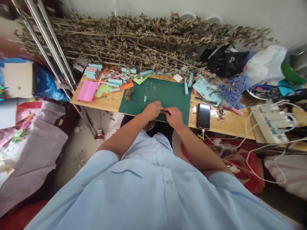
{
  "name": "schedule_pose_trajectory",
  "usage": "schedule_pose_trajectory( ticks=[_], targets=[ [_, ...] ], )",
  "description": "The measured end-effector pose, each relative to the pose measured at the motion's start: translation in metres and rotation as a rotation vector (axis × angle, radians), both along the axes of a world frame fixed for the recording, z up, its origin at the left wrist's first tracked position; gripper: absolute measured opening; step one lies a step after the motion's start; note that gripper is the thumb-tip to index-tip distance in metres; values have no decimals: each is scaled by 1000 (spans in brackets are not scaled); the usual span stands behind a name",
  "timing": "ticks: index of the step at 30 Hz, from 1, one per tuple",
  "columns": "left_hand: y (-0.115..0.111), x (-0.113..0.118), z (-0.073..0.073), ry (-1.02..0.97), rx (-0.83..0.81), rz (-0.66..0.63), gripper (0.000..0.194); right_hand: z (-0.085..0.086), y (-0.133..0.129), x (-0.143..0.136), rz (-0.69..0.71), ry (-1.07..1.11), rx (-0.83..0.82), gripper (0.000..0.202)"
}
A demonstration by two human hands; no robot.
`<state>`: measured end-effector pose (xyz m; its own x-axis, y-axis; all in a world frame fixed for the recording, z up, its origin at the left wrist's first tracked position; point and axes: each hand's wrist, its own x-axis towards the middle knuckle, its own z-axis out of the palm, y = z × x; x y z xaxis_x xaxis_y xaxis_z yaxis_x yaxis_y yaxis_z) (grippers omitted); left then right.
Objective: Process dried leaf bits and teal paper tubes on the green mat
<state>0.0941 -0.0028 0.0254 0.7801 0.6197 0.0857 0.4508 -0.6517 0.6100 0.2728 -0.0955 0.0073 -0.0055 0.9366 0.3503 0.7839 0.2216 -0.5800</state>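
Note:
My left hand (153, 110) and my right hand (174, 117) meet at the front edge of a green cutting mat (168, 92). Closed fingers of both hands pinch a small dark brown piece of dried plant (165, 111); its exact shape is mostly hidden. Beyond my left hand, a short light-blue paper tube (145, 98) stands on the mat. A brown clump of crumbled dried leaves (129, 94) lies at the mat's left side. Below the table edge, more brown plant matter (149, 126) shows partly behind my left wrist.
Long dried plant stalks (134, 41) cover the back of the table. Rolled paper tubes (115, 81) and pink paper (88, 90) lie left. On the right are a phone (203, 116) on a cable, blue yarn (233, 89) and a power strip (270, 123). Metal poles (51, 48) rise at left.

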Motion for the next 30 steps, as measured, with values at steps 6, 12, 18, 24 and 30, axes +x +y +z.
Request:
schedule_pose_trajectory(
  ticks=[6,12,18,24,30],
  targets=[
    [6,3,0,40,-3,-29,23,-1,6,2,62,-35,-35,29],
    [3,2,8,120,85,-30,20,3,7,3,95,-40,-16,29],
    [-3,-6,16,144,57,0,28,3,-2,0,90,-40,-2,28],
    [-11,-18,21,16,-86,204,48,10,3,-10,11,-131,-87,43],
    [-25,-21,15,-250,-233,454,36,18,13,-10,133,-178,-141,33]
  ],
)
